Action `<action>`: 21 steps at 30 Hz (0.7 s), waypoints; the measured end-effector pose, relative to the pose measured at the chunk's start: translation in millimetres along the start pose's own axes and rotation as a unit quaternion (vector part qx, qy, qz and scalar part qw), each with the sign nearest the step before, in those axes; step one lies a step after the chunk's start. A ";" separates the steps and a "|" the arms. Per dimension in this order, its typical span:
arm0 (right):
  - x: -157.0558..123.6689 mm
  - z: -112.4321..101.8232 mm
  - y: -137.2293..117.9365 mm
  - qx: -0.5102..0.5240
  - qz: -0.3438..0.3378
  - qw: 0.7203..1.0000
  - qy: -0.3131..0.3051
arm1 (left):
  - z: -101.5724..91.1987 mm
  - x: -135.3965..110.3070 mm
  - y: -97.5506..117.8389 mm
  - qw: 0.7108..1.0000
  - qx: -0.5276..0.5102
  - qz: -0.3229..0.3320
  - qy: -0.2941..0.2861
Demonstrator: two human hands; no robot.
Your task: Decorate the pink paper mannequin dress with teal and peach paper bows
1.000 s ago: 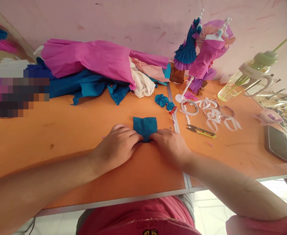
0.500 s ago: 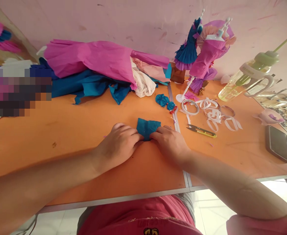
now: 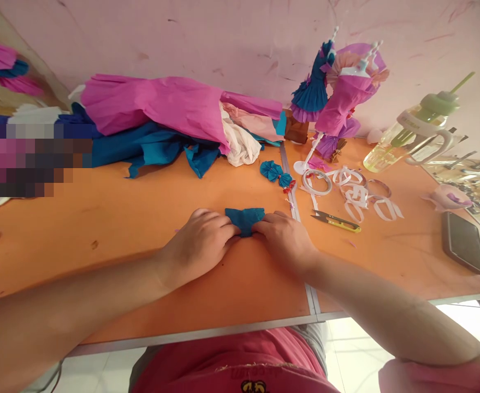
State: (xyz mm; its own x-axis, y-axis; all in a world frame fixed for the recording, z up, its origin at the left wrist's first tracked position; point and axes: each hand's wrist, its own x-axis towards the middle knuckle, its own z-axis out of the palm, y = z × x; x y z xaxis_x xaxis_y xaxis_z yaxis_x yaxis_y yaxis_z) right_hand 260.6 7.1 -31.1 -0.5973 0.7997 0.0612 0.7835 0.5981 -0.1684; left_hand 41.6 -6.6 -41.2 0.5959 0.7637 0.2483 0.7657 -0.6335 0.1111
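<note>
A small piece of blue crepe paper point(image 3: 245, 220) lies on the orange table between my two hands. My left hand point(image 3: 207, 234) pinches its near left edge, fingers closed. On the near right edge my right hand point(image 3: 283, 234) grips it in the same way. The fingertips and the paper's near edge are partly hidden under the hands. Just beyond, a blue pleated bow point(image 3: 276, 173) with red bits at its end rests on the table.
Thread snips point(image 3: 338, 220), a tape roll point(image 3: 317, 182) and white strips point(image 3: 356, 194) lie to the right. Farther right are a phone point(image 3: 464, 242) and a drink bottle point(image 3: 407, 131). Pink crepe paper point(image 3: 153, 103) is heaped at the back, beside paper-dressed stands point(image 3: 342, 103).
The blue piece has become shorter from front to back, its far edge now nearer my hands. Both hands keep their hold in almost the same place. The view has shifted slightly.
</note>
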 end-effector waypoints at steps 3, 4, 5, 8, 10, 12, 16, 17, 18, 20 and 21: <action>-0.3 -1.5 -0.3 -0.001 -0.009 1.000 0.002 | -0.8 1.2 -0.1 1.000 0.006 0.002 0.000; -0.6 -2.2 -0.8 -0.006 -0.011 1.000 0.000 | -1.4 1.5 0.0 1.000 0.007 0.005 0.002; -0.8 -2.8 -1.4 -0.012 -0.011 1.000 -0.003 | -2.0 1.7 0.2 1.000 0.009 0.008 0.002; -1.3 -3.8 -2.9 -0.026 0.007 1.000 -0.001 | -2.9 1.3 0.4 1.000 0.008 0.008 -0.001; -1.0 -3.5 -3.0 -0.028 0.016 0.999 -0.001 | -1.9 0.7 0.3 1.000 0.004 -0.005 0.001; -0.4 -2.6 -2.3 -0.027 0.012 1.000 -0.006 | -0.1 0.4 -0.1 1.000 0.001 -0.013 0.000; 0.2 -1.7 -1.4 -0.023 -0.001 1.000 0.002 | 2.6 1.2 -1.1 1.000 0.006 -0.007 0.001; 0.1 -2.0 -1.8 -0.022 -0.003 1.000 0.002 | 2.7 1.5 -1.4 1.000 0.007 -0.004 0.008; -0.2 -2.6 -2.3 -0.024 -0.003 1.000 0.000 | 2.5 1.7 -1.6 1.000 0.007 0.000 0.013; -0.8 -4.3 -3.7 -0.029 0.007 0.999 -0.010 | 1.8 1.9 -1.8 1.000 0.010 0.007 0.011; -1.1 -5.1 -4.3 -0.032 0.015 0.999 -0.013 | 1.4 1.8 -1.9 1.000 0.013 0.010 0.005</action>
State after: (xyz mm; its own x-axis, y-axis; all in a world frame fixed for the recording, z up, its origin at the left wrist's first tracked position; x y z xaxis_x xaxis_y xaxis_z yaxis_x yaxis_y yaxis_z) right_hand 258.7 3.9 -25.4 -0.5771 0.8161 0.0311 0.8099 0.5768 -0.1068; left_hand 41.5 -3.9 -42.3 0.6081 0.7499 0.2605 0.7602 -0.6446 0.0811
